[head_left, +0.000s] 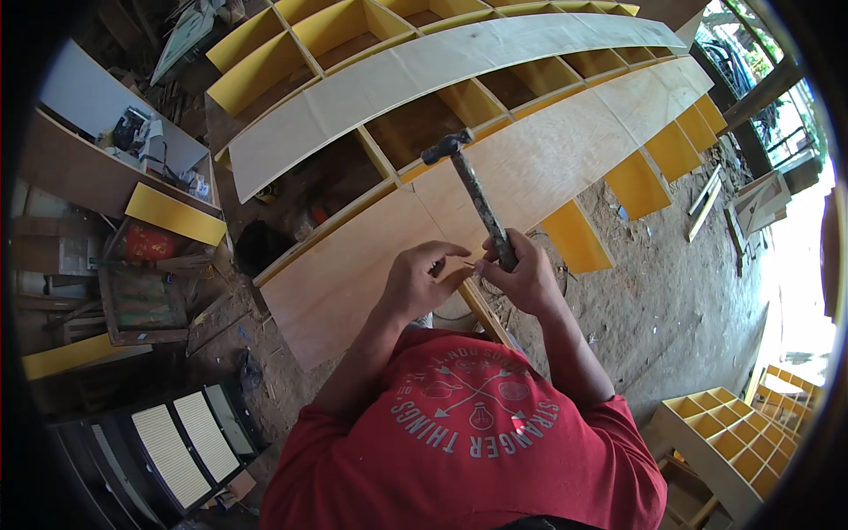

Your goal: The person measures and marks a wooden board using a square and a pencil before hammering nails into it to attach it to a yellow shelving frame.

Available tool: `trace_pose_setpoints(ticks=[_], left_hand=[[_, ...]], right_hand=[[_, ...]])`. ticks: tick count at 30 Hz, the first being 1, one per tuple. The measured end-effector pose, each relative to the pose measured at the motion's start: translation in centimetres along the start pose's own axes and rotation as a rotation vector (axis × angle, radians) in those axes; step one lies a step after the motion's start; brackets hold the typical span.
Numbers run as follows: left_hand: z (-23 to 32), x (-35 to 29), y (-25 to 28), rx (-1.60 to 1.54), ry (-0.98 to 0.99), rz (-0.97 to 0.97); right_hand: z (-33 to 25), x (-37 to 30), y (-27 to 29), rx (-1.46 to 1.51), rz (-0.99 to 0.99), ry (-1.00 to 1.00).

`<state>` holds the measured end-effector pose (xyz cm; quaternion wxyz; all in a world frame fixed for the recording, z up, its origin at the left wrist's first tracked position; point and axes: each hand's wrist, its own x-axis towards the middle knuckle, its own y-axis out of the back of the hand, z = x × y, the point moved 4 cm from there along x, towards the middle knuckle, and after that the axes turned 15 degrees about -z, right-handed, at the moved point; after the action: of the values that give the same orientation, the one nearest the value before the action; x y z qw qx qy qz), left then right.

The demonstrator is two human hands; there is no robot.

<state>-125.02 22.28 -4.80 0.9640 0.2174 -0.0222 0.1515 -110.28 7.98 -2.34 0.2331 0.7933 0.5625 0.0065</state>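
Observation:
My right hand (523,276) is wrapped round the lower handle of a hammer (480,196), its dark head raised up and to the left above the plywood. Just left of it, my left hand (417,281) has its fingers curled, with thumb and index drawn toward the right thumb. A thin, small thing, perhaps a nail, shows between the two hands; it is too small to name surely. Below both hands lies a long pale plywood strip (353,287), fixed along a frame of yellow boards. A second pale strip (353,119) runs parallel beyond it.
Yellow panels (579,237) stick out from the strip's near side over the dirt floor (658,291). A cabinet side with tools (146,146) stands at left, near a leaning yellow board (177,215). A gridded yellow shelf unit (724,433) sits at lower right.

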Motion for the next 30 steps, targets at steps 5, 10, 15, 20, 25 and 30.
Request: trace_pose_setpoints(ticks=[5,10,15,20,25,30], left_hand=[[-1.2,0.6,-1.4,0.216,-0.143,-0.004],[-4.3,1.2,0.0,0.048,0.078,0.058],[-5.8,1.4,0.1,0.006,0.074,0.041],[-6.2,1.3,-0.2,0.090,0.030,0.022],[-6.1,1.3,-0.2,0.094,0.022,0.011],[-5.6,1.3,-0.3,0.109,0.051,-0.002]], right_hand=[[1.2,1.0,-1.0,0.039,0.005,-0.012],[1.9,1.1,-1.0,-0.020,0.086,-0.055],[3.6,-0.7,-0.4,-0.035,0.125,-0.086],[5.0,-2.3,-0.3,-0.010,0.173,-0.093],[3.8,-3.3,0.1,-0.026,0.150,-0.173],[4.2,-5.0,0.8,-0.179,0.121,-0.173]])
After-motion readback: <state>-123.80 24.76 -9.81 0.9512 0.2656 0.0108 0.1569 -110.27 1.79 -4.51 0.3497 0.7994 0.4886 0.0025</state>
